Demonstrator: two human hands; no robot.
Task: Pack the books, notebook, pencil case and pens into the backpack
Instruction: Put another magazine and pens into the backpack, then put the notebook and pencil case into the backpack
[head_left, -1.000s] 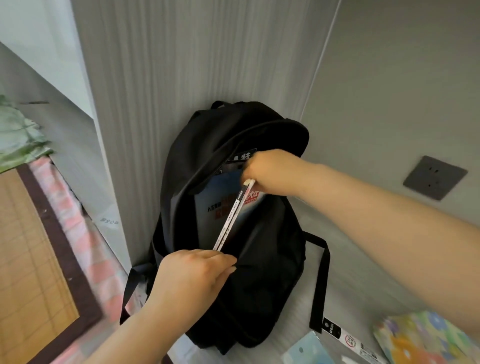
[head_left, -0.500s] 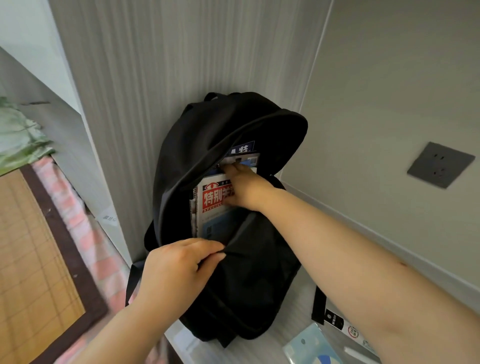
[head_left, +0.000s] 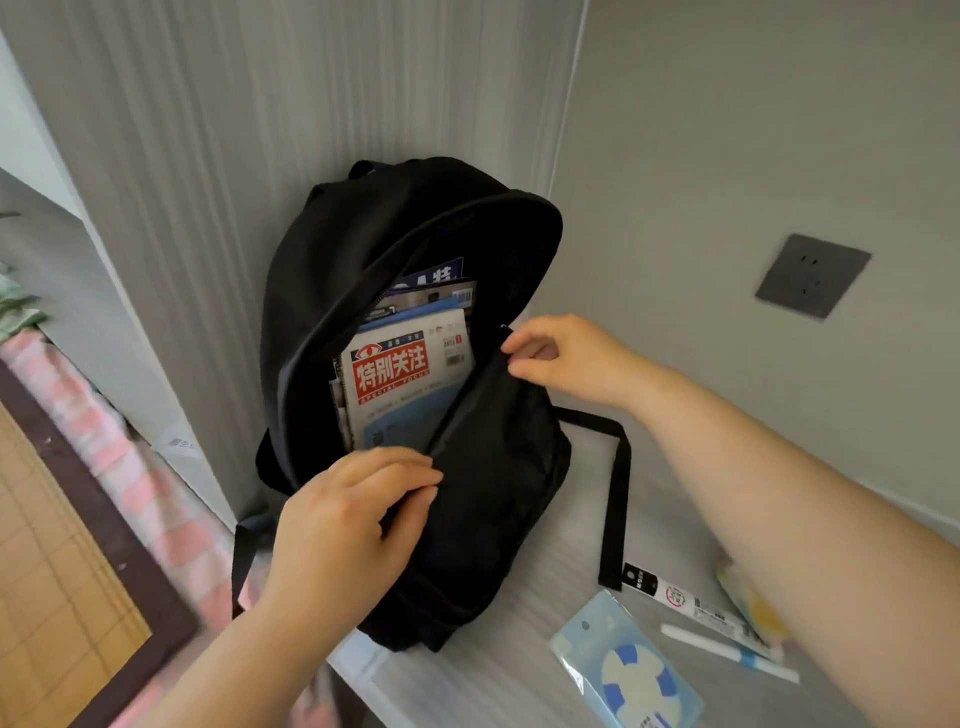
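Note:
A black backpack (head_left: 483, 499) stands upright in the corner of a pale desk, its main compartment unzipped. Inside stand several books; the front one is a magazine (head_left: 410, 374) with a red title block, with blue-covered books (head_left: 431, 283) behind it. My left hand (head_left: 348, 519) pinches the lower front edge of the opening. My right hand (head_left: 561, 358) pinches the upper right edge of the opening, by the zip. A packaged pen (head_left: 680, 597) and a white pen (head_left: 727, 652) lie on the desk at lower right, under my right forearm.
A light blue packet (head_left: 628, 670) with a white and blue disc lies near the desk's front edge (head_left: 363, 675). A floral item (head_left: 748, 597) peeks from under my forearm. A grey wall socket (head_left: 813, 275) is on the right wall. A pink checked bed with a bamboo mat (head_left: 57, 571) lies left.
My right hand slid the thin magazine down into the backpack, let go, came out and took hold of the right edge of the opening. My left hand kept its hold on the front edge.

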